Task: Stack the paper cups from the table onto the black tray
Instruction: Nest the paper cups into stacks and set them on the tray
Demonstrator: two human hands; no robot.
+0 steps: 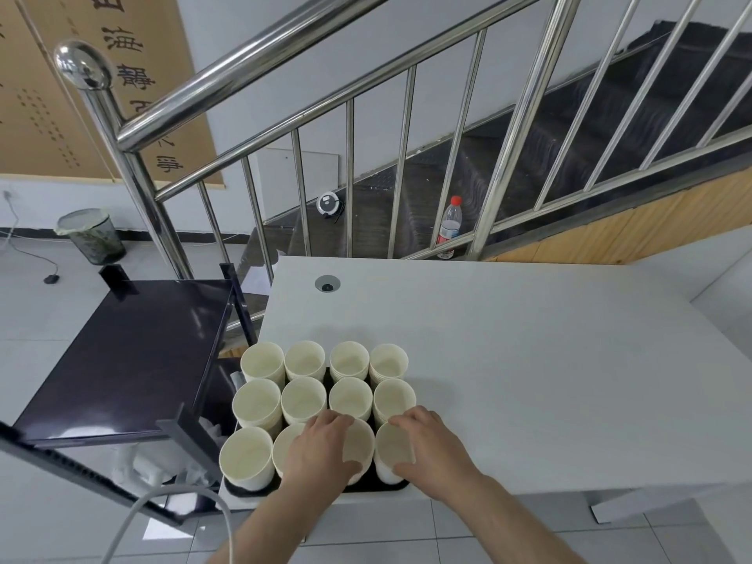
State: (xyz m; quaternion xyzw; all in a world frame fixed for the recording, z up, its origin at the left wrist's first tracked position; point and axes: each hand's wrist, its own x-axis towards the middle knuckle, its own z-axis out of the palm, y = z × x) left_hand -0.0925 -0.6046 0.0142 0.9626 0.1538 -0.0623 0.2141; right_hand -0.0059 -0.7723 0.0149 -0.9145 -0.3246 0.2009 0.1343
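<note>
White table (529, 360), black tray (396, 487) of paper cups (305, 398), each hand (321, 449) gripping one

Left hand (325, 449) curled in a grip (thumb nearest), right hand (431, 445) likewise, both forearms extended

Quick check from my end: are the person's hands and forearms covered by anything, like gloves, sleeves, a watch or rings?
Nothing is worn. The left hand and right hand are bare, with no gloves, rings or watch showing, and both forearms are bare up to the bottom edge of the picture, with no sleeve in view. No cable or marking is on either arm.
</note>
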